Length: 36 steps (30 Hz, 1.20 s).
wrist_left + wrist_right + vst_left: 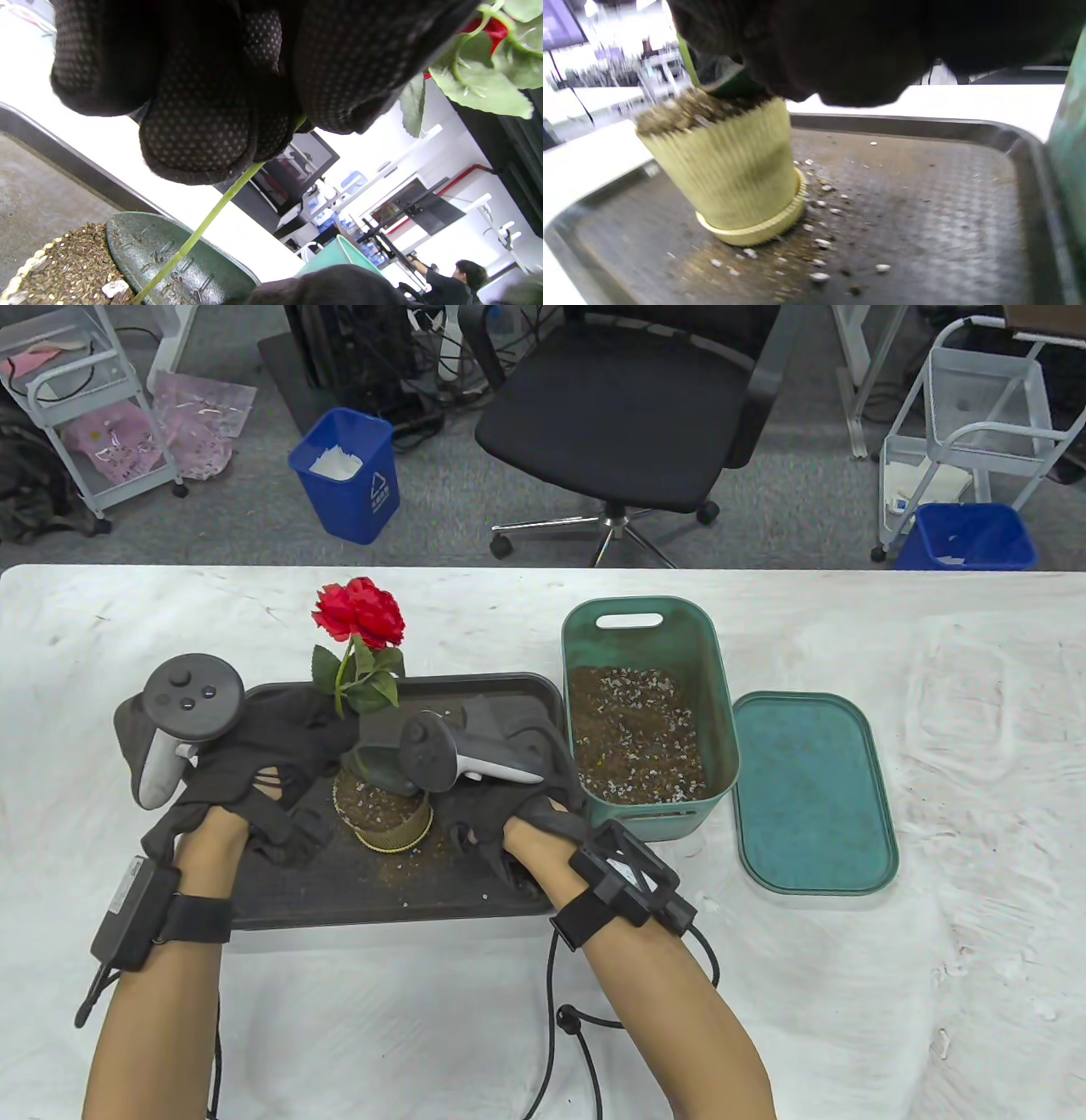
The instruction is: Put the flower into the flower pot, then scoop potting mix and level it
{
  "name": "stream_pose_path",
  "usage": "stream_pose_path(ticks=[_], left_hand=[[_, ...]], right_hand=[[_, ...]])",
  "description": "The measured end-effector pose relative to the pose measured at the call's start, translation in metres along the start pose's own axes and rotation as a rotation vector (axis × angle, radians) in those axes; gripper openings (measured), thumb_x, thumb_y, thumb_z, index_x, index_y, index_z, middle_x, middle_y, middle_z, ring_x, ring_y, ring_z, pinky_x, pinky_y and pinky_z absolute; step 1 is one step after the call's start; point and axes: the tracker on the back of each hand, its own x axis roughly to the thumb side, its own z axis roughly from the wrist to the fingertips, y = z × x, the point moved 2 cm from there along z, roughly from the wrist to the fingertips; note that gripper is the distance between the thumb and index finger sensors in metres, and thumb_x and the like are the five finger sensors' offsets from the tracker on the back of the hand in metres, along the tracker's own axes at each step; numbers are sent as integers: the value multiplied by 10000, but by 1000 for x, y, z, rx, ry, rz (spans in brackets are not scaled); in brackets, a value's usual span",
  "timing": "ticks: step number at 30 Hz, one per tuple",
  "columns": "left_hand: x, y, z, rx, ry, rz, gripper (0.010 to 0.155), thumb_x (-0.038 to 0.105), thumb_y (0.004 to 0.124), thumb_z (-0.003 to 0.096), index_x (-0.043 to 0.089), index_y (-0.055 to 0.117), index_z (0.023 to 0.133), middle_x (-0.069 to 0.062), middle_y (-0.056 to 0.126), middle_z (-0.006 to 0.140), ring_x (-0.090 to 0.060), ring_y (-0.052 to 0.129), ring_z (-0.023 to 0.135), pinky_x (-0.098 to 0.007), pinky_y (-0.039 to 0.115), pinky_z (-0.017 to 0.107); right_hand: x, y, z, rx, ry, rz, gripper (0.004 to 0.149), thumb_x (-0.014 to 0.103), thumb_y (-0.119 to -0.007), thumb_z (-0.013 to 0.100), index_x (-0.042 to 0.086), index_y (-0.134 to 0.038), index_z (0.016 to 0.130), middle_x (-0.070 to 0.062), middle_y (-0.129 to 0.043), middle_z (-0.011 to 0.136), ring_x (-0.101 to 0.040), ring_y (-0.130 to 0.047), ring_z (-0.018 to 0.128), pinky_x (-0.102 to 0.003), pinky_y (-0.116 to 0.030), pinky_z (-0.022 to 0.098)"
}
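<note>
My left hand and right hand crowd the pot on the tray, and the flower stands over it. The soil tub blocks my right side, touching the tray. Past its lid, the table lies open.

the table view is bright and evenly lit, with only soft shadows under the arms and the black tray; its edges bend a little. in the left wrist view the white background is overexposed, and the gloved fingers are dark but sharp. the right wrist view is blurred by motion, mostly at the yellow flower pot, and the glove above is almost black.
</note>
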Motion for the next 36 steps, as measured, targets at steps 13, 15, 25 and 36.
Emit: stream_pose_path(ticks=[13, 15, 25, 36], left_hand=[[-3, 4, 8, 18, -30, -31, 422, 424, 961, 324, 285, 960, 723, 10, 1063, 646, -202, 1165, 347, -390, 964, 334], [-2, 4, 11, 20, -28, -27, 424, 425, 963, 323, 282, 962, 721, 8, 1065, 641, -197, 1166, 344, -389, 965, 332], [1, 9, 29, 34, -40, 3, 428, 424, 967, 323, 245, 969, 711, 0, 1074, 607, -184, 1164, 310, -381, 970, 317], [9, 15, 43, 43, -62, 65, 426, 426, 971, 322, 225, 978, 698, -15, 1084, 573, -168, 1168, 270, -369, 983, 292]], right_hand=[[10, -22, -19, -109, -201, 99, 470, 306, -646, 432, 212, -612, 892, -43, -935, 425, -179, -938, 46, -378, -842, -51], [16, -23, -20, -134, -211, 38, 472, 311, -640, 432, 215, -600, 892, -34, -935, 424, -173, -942, 38, -371, -846, -57], [2, -27, -64, -237, -203, 302, 492, 330, -659, 444, 181, -589, 908, -38, -936, 440, -138, -948, 71, -339, -867, -38], [15, -22, -68, -257, -185, 231, 494, 336, -666, 439, 170, -616, 901, -36, -943, 423, -130, -949, 61, -333, -871, -45]])
